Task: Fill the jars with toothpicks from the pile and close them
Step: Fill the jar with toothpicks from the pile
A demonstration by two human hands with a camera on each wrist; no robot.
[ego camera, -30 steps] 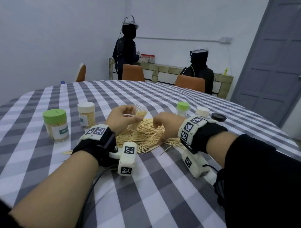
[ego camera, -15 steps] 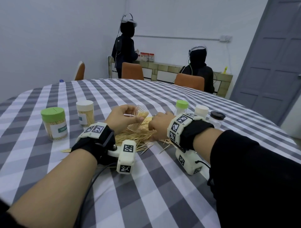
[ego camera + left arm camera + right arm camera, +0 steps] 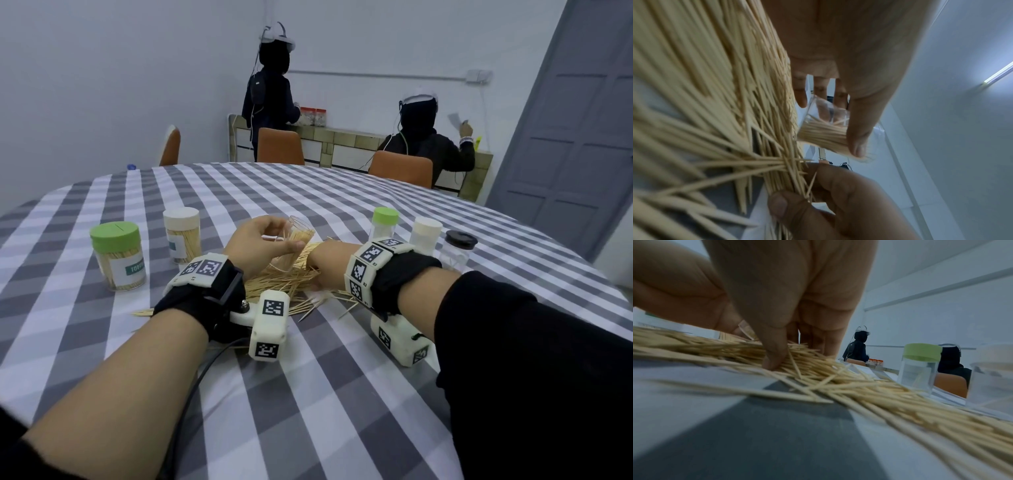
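The left hand [image 3: 260, 240] grips a small clear jar [image 3: 297, 240], tilted and partly filled with pale toothpicks, just above the pile [image 3: 287, 284] on the checked table [image 3: 342, 394]. The right hand [image 3: 325, 267] reaches into the pile, fingers [image 3: 774, 353] and thumb closing round a bunch of sticks. The left wrist view shows the jar's open mouth [image 3: 824, 113] and the thumb [image 3: 857, 139] along its side. Only the head view shows the five capped jars standing around, two already full.
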